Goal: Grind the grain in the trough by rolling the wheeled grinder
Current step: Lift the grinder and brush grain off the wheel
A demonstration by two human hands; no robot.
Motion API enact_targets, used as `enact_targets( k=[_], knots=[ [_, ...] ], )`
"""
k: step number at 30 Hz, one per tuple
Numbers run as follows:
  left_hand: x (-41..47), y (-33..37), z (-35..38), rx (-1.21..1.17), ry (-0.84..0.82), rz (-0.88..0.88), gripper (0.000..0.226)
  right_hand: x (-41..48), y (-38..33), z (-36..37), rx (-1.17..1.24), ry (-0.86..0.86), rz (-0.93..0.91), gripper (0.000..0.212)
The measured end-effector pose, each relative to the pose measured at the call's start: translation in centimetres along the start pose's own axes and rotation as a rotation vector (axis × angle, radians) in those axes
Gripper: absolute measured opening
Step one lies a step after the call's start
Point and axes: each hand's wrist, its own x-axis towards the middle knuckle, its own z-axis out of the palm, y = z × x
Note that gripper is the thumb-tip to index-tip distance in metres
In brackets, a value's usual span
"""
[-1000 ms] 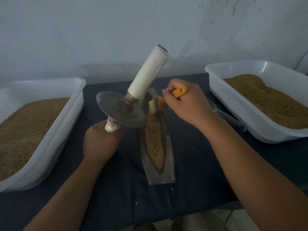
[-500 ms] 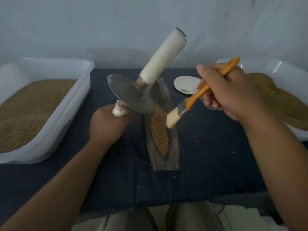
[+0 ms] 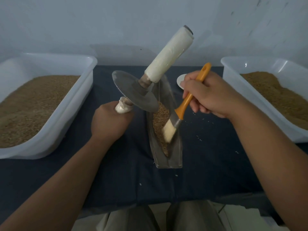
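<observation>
A narrow metal trough [image 3: 176, 157] lies lengthwise on the dark cloth, with brown grain [image 3: 160, 119] heaped inside it. My left hand [image 3: 109, 120] grips the near white-wrapped handle of the wheeled grinder [image 3: 135, 90], which is lifted and tilted over the trough's far end. Its metal disc hangs above the grain and its other handle points up and right. My right hand [image 3: 210, 95] holds an orange-handled brush [image 3: 181, 109]; the pale bristles touch the grain on the trough's right inner wall.
Two white plastic tubs of brown grain flank the trough, one on the left [image 3: 70, 114] and one on the right [image 3: 233, 90]. A small white round lid [image 3: 180, 80] lies behind my right hand. Loose grains dot the dark cloth [image 3: 208, 155]. My knees show below the table edge.
My right hand has brought the brush from the trough's far end toward me, down to the grain mid-trough. The raised grinder in my left hand has hardly shifted; my view has moved.
</observation>
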Motion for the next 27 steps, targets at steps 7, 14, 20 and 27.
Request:
enact_targets(
  k=[7, 14, 20, 27],
  knots=[
    [0.0, 0.0, 0.1, -0.018, 0.003, 0.004, 0.020, 0.4, 0.2, 1.7, -0.153, -0.063, -0.024, 0.036],
    [0.0, -0.1, 0.1, 0.017, 0.010, 0.035, 0.022, 0.5, -0.3, 2.0, -0.050, -0.140, -0.021, 0.037],
    [0.0, 0.0, 0.1, 0.035, 0.013, 0.036, 0.020, 0.7, -0.9, 1.3, -0.182, 0.031, -0.125, 0.036],
    [-0.1, 0.1, 0.1, 0.031, 0.005, 0.024, 0.021, 0.3, -0.5, 2.5, -0.278, -0.090, -0.112, 0.038]
  ],
)
